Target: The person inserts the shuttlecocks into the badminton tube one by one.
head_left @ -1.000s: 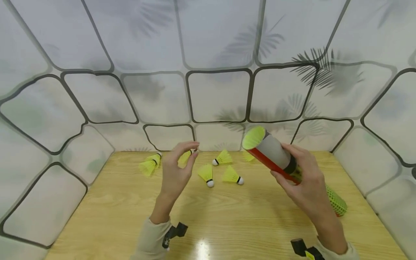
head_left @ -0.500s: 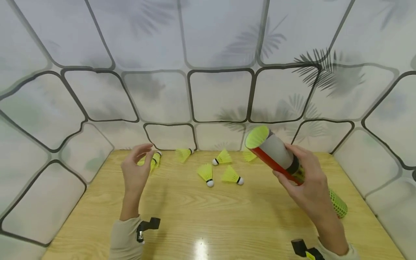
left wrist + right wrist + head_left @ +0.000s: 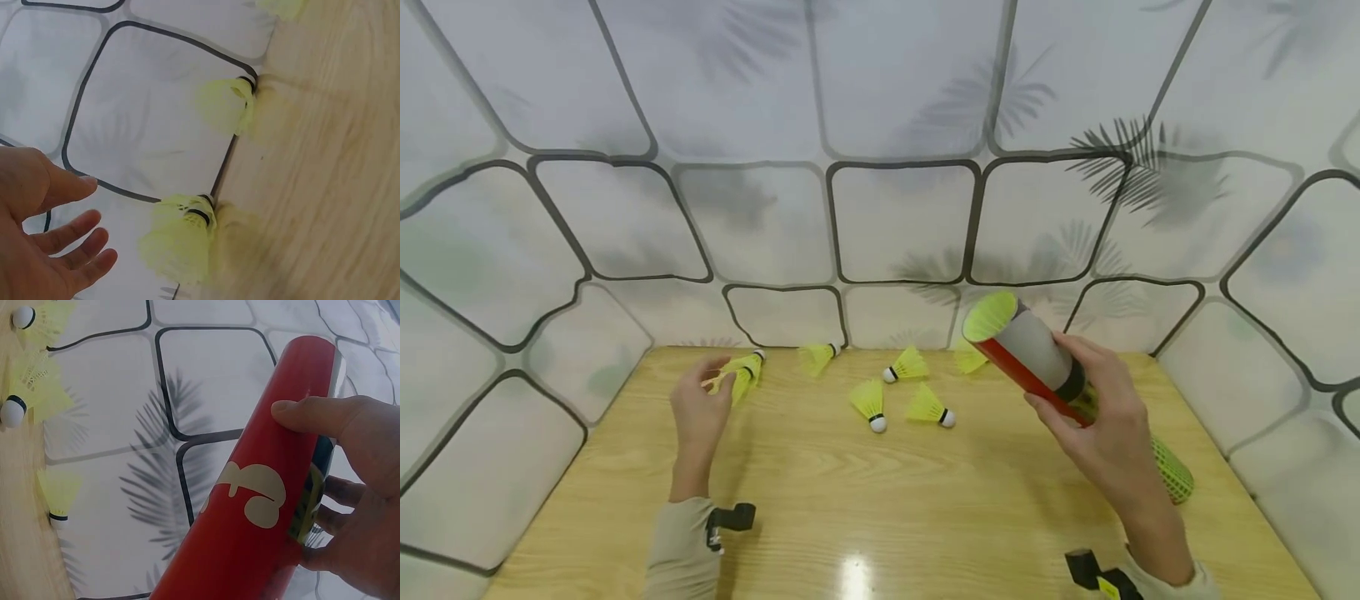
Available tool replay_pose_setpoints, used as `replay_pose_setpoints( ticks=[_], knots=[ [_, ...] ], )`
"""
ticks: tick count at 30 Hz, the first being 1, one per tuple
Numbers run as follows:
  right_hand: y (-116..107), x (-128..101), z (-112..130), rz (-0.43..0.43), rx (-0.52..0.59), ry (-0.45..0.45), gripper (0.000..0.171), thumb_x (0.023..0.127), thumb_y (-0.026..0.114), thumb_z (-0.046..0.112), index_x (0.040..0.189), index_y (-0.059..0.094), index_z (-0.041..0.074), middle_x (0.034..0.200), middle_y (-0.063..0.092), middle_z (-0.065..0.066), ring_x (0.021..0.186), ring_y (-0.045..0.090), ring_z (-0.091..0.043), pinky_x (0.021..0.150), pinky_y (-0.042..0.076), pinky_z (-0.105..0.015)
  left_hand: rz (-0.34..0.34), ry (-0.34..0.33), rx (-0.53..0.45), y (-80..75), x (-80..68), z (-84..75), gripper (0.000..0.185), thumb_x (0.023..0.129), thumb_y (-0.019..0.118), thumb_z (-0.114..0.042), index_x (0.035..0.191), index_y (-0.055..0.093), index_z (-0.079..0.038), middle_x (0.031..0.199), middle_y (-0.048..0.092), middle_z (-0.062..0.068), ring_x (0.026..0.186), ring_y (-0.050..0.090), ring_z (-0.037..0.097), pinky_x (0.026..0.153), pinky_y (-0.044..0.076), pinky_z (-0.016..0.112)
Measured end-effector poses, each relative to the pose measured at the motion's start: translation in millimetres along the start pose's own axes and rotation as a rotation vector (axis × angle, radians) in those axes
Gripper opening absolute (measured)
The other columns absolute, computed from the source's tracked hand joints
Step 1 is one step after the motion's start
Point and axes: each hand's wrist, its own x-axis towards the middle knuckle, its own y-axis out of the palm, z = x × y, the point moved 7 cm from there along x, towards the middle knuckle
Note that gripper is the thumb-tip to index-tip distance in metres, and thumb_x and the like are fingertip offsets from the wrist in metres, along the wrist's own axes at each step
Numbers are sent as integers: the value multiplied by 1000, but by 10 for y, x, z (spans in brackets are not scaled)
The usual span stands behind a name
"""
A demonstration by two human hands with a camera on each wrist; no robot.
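At the left back of the table, my left hand (image 3: 698, 408) reaches up to two overlapping yellow shuttlecocks (image 3: 747, 372). The left wrist view has its thumb and fingers spread, with a gap between them and the shuttlecocks (image 3: 178, 250). My right hand (image 3: 1112, 429) grips a shuttlecock tube (image 3: 1033, 346), red and grey with a black band and a green mesh print. The tube is tilted, its mouth toward the upper left, and yellow skirt shows inside the mouth. In the right wrist view the thumb lies across the red side of the tube (image 3: 250, 512).
More yellow shuttlecocks with white heads lie along the back of the wooden table (image 3: 820, 500): one (image 3: 816, 358) by the wall, others (image 3: 869, 402) in the middle, and one (image 3: 970, 358) partly behind the tube. A patterned cloth wall (image 3: 902, 225) encloses the back and sides.
My left hand has moved left from the middle shuttlecocks, then lowered to the overlapping pair at the left. The right hand and tube have stayed nearly in place.
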Motion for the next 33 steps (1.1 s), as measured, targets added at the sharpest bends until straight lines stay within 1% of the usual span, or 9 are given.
replay_pose_setpoints(
  ticks=[3,6,11,15,19,23,27,30,33],
  knots=[
    [-2,-2,-13,-4,3,10,86,72,90,-2,148,54,11,142,57,-11,126,52,-28,105,36,-14,29,-31,55,14,0,81,32,94,68,7,125,64,8,128,54,33,117,51,50,95,48,60],
    [4,4,-5,-13,0,8,87,71,91,-4,148,55,12,141,57,-11,124,53,-29,103,36,-12,50,-73,82,2,-20,179,34,94,68,5,127,62,8,126,51,34,116,49,52,94,47,60],
    [-18,0,8,-32,-7,9,88,68,92,-6,146,56,11,141,58,-11,122,54,-30,102,34,-10,119,-110,130,46,-16,284,30,97,65,0,126,65,6,122,59,36,113,58,53,95,51,59],
    [-21,1,9,-36,0,5,89,66,93,-6,145,56,10,140,59,-13,121,54,-31,102,34,-10,186,-133,171,116,-1,361,28,98,64,-3,125,67,5,122,65,33,111,65,48,94,54,58],
    [-22,0,7,-39,0,-1,89,66,94,-7,145,57,9,139,59,-13,121,54,-30,103,34,-10,226,-153,176,153,-1,424,30,98,64,-3,126,66,7,127,63,32,110,67,47,92,56,57],
    [-24,0,13,-43,10,-6,89,65,93,-7,145,57,9,139,59,-13,121,54,-29,102,35,-11,223,-178,165,120,-10,476,30,97,64,-1,125,66,9,131,62,32,112,66,47,94,55,56],
    [-17,-2,12,-37,12,1,89,67,93,-7,146,56,11,140,58,-12,121,54,-29,100,35,-10,180,-195,161,65,-8,508,26,95,64,-1,119,68,8,123,66,31,110,67,47,89,58,52],
    [-26,-3,8,-37,5,5,89,67,93,-7,146,56,11,140,58,-12,121,54,-29,100,34,-10,131,-205,161,12,5,509,22,95,65,-1,114,71,7,117,69,29,106,69,45,77,59,32],
    [-38,-1,5,-40,1,1,89,67,92,-7,146,56,10,140,58,-13,121,54,-29,101,34,-10,98,-215,158,-48,22,517,20,95,65,0,112,73,6,114,70,27,103,70,44,65,48,13]
  ],
)
